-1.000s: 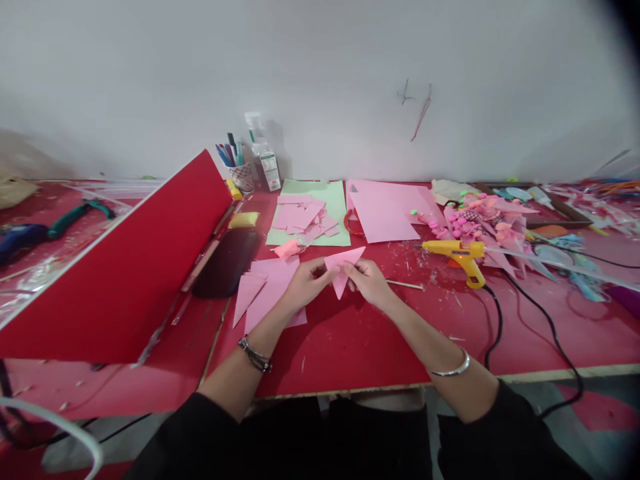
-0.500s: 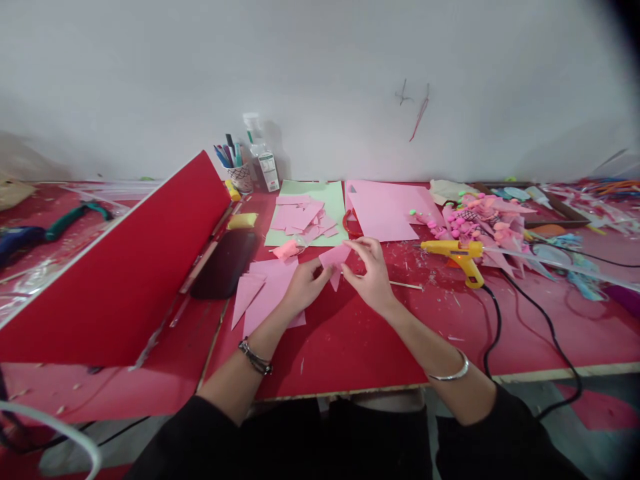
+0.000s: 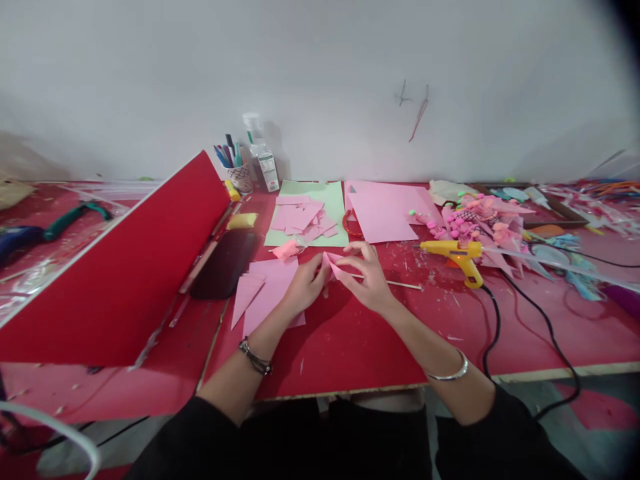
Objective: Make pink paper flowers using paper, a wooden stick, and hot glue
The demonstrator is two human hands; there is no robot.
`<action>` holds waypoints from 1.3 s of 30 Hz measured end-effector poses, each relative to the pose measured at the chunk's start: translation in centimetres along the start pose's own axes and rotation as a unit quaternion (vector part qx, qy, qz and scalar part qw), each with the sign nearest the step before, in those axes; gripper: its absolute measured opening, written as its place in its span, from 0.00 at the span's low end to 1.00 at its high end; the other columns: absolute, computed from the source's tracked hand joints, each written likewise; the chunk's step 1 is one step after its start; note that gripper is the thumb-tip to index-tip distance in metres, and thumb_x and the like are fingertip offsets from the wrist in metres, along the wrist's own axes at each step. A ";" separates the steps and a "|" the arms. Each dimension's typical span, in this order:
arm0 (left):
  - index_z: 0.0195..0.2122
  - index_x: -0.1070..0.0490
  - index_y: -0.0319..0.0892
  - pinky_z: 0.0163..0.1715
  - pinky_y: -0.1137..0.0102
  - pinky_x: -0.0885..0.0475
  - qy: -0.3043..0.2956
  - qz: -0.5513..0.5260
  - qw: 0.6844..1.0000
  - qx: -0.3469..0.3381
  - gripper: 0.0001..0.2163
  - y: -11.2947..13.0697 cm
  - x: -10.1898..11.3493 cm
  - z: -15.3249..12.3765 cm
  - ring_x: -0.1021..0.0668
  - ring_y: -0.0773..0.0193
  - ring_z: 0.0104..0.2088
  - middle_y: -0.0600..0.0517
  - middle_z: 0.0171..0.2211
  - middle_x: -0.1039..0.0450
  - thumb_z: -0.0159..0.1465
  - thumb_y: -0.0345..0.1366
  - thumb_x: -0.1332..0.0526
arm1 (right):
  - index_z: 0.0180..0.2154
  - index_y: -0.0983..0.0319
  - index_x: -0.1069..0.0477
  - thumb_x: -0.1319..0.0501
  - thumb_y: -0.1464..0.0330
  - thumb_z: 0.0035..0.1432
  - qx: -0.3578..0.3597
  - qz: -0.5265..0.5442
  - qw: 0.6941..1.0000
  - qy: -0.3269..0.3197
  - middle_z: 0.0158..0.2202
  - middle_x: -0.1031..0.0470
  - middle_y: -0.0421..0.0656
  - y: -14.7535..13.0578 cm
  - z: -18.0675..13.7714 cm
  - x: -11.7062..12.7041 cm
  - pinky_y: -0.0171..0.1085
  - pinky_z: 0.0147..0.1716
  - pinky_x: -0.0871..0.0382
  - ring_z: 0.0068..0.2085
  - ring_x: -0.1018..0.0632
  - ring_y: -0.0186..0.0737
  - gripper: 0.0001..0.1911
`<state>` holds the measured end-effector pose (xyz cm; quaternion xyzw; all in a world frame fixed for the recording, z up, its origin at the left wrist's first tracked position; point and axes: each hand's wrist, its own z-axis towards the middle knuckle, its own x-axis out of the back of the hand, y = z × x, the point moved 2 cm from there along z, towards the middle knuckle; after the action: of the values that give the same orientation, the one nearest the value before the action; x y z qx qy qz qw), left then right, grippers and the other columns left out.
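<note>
Between my two hands is a small piece of pink paper (image 3: 332,260), bent into a curl or fold above the red tabletop. My left hand (image 3: 306,283) pinches its left side. The fingers of my right hand (image 3: 369,279) are curled at its right edge, thumb against the paper. A thin wooden stick (image 3: 404,285) lies behind the right hand, partly hidden by it. Beside my left hand are flat pink sheets (image 3: 270,293) with cut triangles (image 3: 246,297) on top. A small clear bag with something coral-pink (image 3: 286,251) lies just beyond the left hand.
A yellow glue gun (image 3: 457,257) with a black cord lies at right, before a heap of pink paper cones (image 3: 493,223). Pink cut pieces (image 3: 300,217) rest on a green sheet (image 3: 277,237). A black phone (image 3: 223,265) and a slanted red board (image 3: 125,273) stand left.
The pink paper has gone from nearly flat to curled or folded between my fingers. My right hand has come slightly lower, its fingers more bent.
</note>
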<state>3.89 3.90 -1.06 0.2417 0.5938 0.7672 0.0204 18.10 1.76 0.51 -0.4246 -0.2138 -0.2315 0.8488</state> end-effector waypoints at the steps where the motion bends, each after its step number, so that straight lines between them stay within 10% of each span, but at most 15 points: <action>1: 0.29 0.38 0.40 0.21 0.75 0.37 0.005 -0.010 1.000 -0.006 0.09 0.1 0.1 0.0 0.30 0.68 0.19 0.56 0.18 0.35 0.61 0.39 0.52 | 0.33 0.58 0.29 0.49 0.63 0.55 -0.002 0.028 1.000 -0.011 0.42 0.39 0.44 -0.1 0.0 0.0 0.43 0.48 0.43 0.46 0.36 0.42 0.12; 13: 0.23 0.35 0.39 0.16 0.76 0.44 -0.120 -0.046 0.990 0.059 0.11 0.5 0.7 -0.1 0.37 0.73 0.16 0.57 0.17 0.39 0.58 0.38 0.47 | 0.34 0.60 0.29 0.47 0.71 0.53 -0.066 0.213 0.969 -0.106 0.33 0.29 0.42 1.0 0.3 -0.6 0.35 0.37 0.35 0.36 0.28 0.35 0.09; 21: 0.33 0.31 0.40 0.23 0.78 0.36 0.009 -0.262 0.953 0.154 0.09 -0.3 1.2 0.5 0.31 0.75 0.21 0.56 0.25 0.33 0.52 0.36 0.38 | 0.31 0.60 0.28 0.42 0.69 0.49 -0.099 0.216 0.971 0.021 0.31 0.28 0.42 1.6 0.3 -0.2 0.37 0.36 0.34 0.34 0.27 0.37 0.06; 31: 0.25 0.31 0.37 0.24 0.79 0.36 0.042 -0.350 0.918 0.181 0.07 -1.4 1.0 0.5 0.31 0.75 0.23 0.56 0.22 0.33 0.49 0.36 0.36 | 0.32 0.62 0.27 0.41 0.67 0.49 -0.106 0.280 0.948 -0.112 0.31 0.27 0.42 1.1 0.2 -0.5 0.34 0.33 0.34 0.33 0.27 0.35 0.08; 39: 0.26 0.33 0.39 0.24 0.81 0.37 0.072 -0.362 0.914 0.167 0.06 -1.1 0.9 0.6 0.33 0.77 0.21 0.59 0.22 0.36 0.48 0.34 0.37 | 0.23 0.63 0.31 0.38 0.68 0.45 -0.156 0.282 0.946 -0.039 0.22 0.28 0.38 1.9 0.1 -0.7 0.32 0.26 0.35 0.25 0.28 0.31 0.05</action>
<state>3.02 5.12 -1.67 -0.0456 0.7598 0.6125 0.2134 18.61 3.01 -1.06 -0.6036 -0.0797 0.0032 0.7933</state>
